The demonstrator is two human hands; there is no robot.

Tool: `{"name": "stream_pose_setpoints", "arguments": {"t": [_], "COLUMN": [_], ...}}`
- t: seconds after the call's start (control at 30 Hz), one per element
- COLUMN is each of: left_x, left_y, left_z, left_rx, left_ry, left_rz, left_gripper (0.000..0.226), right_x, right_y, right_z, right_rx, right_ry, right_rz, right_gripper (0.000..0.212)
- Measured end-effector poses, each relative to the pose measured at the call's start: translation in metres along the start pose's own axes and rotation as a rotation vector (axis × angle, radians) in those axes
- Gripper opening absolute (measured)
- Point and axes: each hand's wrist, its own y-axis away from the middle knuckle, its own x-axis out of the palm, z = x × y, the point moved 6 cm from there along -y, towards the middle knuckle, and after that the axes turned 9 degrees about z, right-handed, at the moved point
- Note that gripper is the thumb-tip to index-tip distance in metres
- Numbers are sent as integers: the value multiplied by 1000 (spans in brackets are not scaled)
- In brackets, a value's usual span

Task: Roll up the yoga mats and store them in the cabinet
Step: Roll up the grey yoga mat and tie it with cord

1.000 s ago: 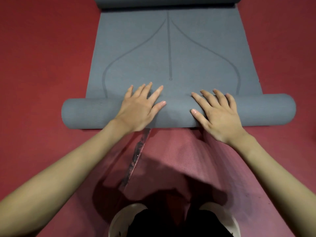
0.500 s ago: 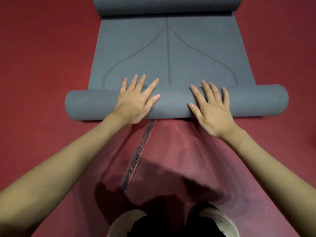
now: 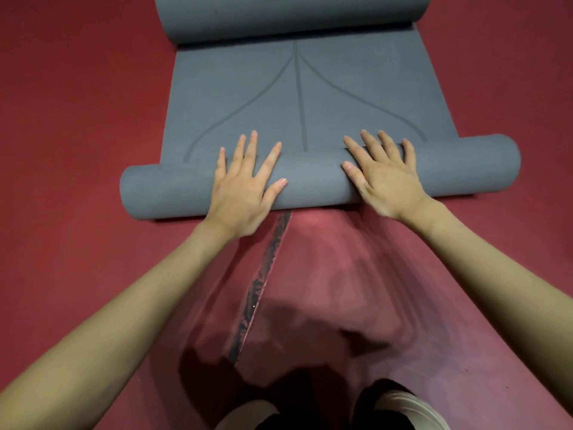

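On the red floor (image 3: pixel 68 125) at the left, the blunt end of the grey yoga mat (image 3: pixel 310 97) shows as a rolled tube lying crosswise, its left end sticking out past the flat part of the mat. Just right of that end, the left hand (image 3: pixel 245 187) lies palm-down on top of the roll, its fingers (image 3: pixel 252 150) straight and spread apart, their tips reaching over the roll onto the flat stretch beyond; the thumb points right along the tube. Between the two hands the roll is bare, and a thin printed centre line runs away from it up the flat mat, with curved lines branching to either side. Farther right, the right hand (image 3: pixel 384 181) presses on the roll the same way, fingers straight and slightly fanned, holding nothing. Right of that hand the roll carries on to its other end, which also overhangs the flat part. At the far edge of the view the mat's other end curls up in a second, larger roll. Near the person, below the roll, a paler red mat (image 3: pixel 356 274) lies on the floor with a dark worn strip (image 3: pixel 263 280) along one edge.
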Motion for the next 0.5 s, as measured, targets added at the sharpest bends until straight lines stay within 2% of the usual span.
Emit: {"name": "stream_pose_setpoints", "arguments": {"t": [0.13,0.23,0.33,0.43,0.5], "left_x": [-5,-11,-17,-17,-16], "left_y": [-23,-31,-28,-25,-27], "left_z": [10,13,14,17,23], "left_rx": [-13,-3,19,41,34], "left_ry": [50,99,124,14,-27], "left_rz": [73,139,177,198,198], "left_gripper": [61,64,79,101,107], "right_x": [4,4,-1,-4,-8], "right_y": [15,13,0,-15,-24], "right_z": [2,-4,-10,-14,-16], "right_rx": [-42,-76,-106,-123,-130], "right_ry": [1,22,32,34,51], "right_rz": [-53,-46,17,115,140], "right_gripper": [71,80,93,108,115]}}
